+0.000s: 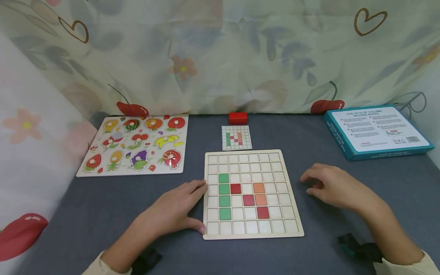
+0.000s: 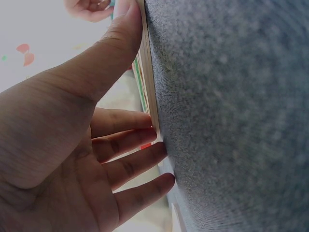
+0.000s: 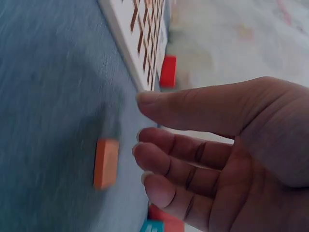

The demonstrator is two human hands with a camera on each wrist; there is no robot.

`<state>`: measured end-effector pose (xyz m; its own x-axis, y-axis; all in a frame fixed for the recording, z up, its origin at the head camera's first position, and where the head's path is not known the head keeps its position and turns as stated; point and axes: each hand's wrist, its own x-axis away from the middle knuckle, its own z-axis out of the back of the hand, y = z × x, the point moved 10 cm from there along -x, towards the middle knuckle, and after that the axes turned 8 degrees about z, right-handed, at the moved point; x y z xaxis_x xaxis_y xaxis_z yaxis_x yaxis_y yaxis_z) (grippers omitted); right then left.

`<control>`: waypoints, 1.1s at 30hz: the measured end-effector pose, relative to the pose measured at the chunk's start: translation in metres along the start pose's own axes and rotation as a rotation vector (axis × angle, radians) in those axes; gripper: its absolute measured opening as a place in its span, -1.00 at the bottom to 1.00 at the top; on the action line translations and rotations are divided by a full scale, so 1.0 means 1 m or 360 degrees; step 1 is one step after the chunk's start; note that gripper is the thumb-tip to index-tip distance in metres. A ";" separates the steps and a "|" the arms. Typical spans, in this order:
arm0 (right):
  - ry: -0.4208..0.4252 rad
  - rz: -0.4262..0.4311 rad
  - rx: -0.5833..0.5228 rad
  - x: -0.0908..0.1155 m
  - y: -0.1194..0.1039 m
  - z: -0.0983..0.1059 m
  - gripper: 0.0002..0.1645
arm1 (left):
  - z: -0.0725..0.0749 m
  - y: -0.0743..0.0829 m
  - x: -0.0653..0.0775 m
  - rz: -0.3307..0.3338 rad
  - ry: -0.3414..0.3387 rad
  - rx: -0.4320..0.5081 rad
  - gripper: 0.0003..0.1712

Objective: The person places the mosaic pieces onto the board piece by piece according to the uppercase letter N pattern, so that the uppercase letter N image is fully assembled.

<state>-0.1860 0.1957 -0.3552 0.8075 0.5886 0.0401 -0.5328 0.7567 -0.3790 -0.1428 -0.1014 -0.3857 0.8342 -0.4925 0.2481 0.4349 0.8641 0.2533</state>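
A wooden grid board (image 1: 252, 230) lies flat on the dark cloth. Several green tiles (image 1: 224, 200) form a column in it, with three red tiles (image 1: 248, 200) on a diagonal and two orange tiles (image 1: 260, 199) beside them. My left hand (image 1: 172, 210) rests against the board's left edge, thumb at the near corner and straight fingers farther up. Right of the board, my right hand (image 1: 335, 187) hovers with loosely bent fingers and nothing between them. In the right wrist view an orange block (image 3: 106, 164) lies on the cloth near its fingertips; the hand hides it from the head view.
Behind the board lies a small pattern card (image 1: 236, 138) with a red block (image 1: 238, 118) beyond it. A fruit puzzle board (image 1: 132, 147) lies at back left, a teal box (image 1: 381, 131) at back right. A patterned curtain (image 1: 220, 57) hangs along the back.
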 end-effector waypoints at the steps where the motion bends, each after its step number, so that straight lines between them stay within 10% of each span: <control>1: 0.0006 -0.0010 0.0011 0.003 0.005 0.000 -0.72 | 0.000 0.000 0.000 0.0001 -0.0003 0.0000 0.27; 11: 0.0076 -0.0117 -0.0114 0.015 0.042 -0.008 -0.80 | 0.000 0.000 0.001 0.0005 -0.0006 0.0008 0.26; 33: 0.0069 0.0029 -0.0277 0.009 0.025 -0.006 -0.77 | 0.001 0.001 0.000 -0.0019 0.0002 0.0005 0.26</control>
<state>-0.1909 0.2184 -0.3696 0.8102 0.5862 -0.0067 -0.4986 0.6832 -0.5335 -0.1423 -0.1005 -0.3842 0.8295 -0.5024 0.2438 0.4434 0.8580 0.2594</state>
